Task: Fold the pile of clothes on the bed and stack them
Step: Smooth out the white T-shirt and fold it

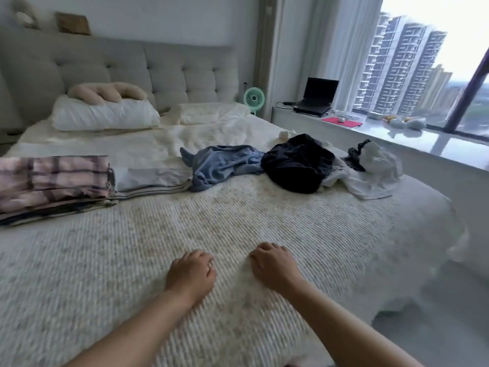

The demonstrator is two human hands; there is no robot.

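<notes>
My left hand point(191, 272) and my right hand point(272, 266) hover side by side over the cream bedspread point(185, 221), fingers loosely curled, holding nothing. At the left edge lies a stack of folded clothes: a pink plaid piece point(50, 178) on top, with a folded white and grey piece point(150, 180) beside it. Farther back to the right sits the loose pile: a crumpled blue garment point(222, 165), a dark navy garment point(296, 165) and a white garment point(370, 173) with a black lacy bit on it. Both hands are well short of the pile.
Two white pillows point(105, 113) and a beige cushion lean on the grey headboard point(169, 67). A green fan point(253, 98) stands by the bed. The window ledge point(397, 136) on the right carries a laptop point(316, 98), a pink mat and small items.
</notes>
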